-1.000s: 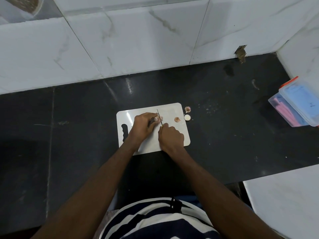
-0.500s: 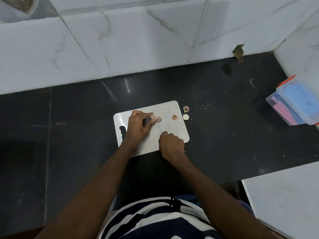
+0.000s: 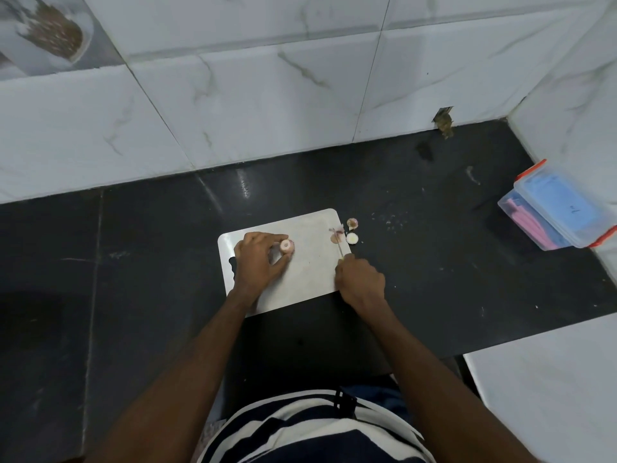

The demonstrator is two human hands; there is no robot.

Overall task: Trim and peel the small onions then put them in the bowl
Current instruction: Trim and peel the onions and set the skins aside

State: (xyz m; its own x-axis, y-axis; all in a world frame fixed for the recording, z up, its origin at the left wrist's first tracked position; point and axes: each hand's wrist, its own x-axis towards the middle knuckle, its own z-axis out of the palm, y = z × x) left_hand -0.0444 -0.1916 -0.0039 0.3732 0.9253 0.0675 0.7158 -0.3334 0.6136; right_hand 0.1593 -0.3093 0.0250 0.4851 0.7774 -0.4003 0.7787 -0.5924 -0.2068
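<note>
A small onion (image 3: 286, 246) is pinched on the cutting board (image 3: 310, 272), centre frame, by the left hand (image 3: 258, 262). To its right, a knife (image 3: 340, 249) is gripped by the right hand (image 3: 360, 283), its tip among trimmings (image 3: 338, 232).

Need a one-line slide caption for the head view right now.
Left hand holds trimmed onion on cutting board; right hand sweeps scraps with knife.

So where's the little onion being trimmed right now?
The onion is on the left part of the white cutting board, pinched by the left hand, well apart from the knife at the board's right edge.
</note>
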